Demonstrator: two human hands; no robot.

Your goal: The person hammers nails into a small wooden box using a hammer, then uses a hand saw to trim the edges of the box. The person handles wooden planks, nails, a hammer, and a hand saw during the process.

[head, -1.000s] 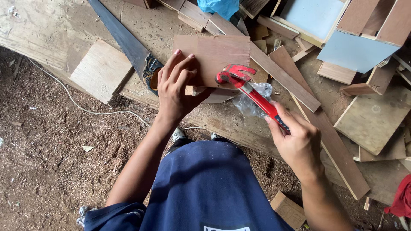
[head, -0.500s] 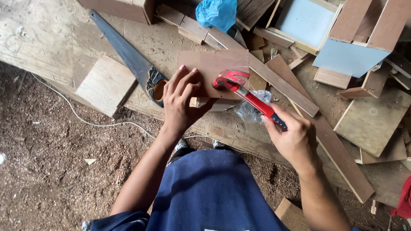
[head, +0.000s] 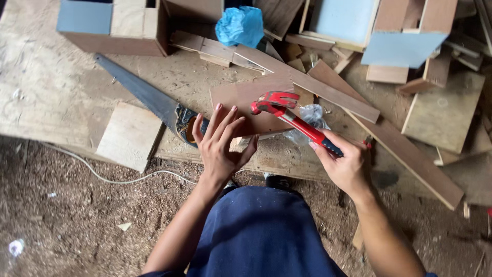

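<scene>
— While my left hand [head: 220,146] lies spread, fingers splayed and gripping nothing, its tips press the near edge of the brown board [head: 251,102], and a small wood block [head: 237,143] seems tucked under the palm, though I can't tell that for sure.

— And your other hand?

— My right hand [head: 344,164] is wrapped tight round the black grip of the red hammer [head: 287,110], whose head hovers over the board, just beside my fingertips.

— What worries you there?

— As I judge it, a blow that lands off line would catch my fingers, because they sit so near the head. The board overhangs loose offcuts, so it could also tip or skid under a strike.

— What lies beyond?

— Left of my hand the handsaw [head: 154,105] rests with its handle almost touching my wrist. Past the board run a long wood strip [head: 312,84], a crumpled blue bag [head: 240,25] and a wooden box [head: 118,28].

— Anything changed from half a second ago?

— The hammer head sits a shade higher and further from my fingers; my left hand has opened flatter, and my view has tilted to show the box.
</scene>
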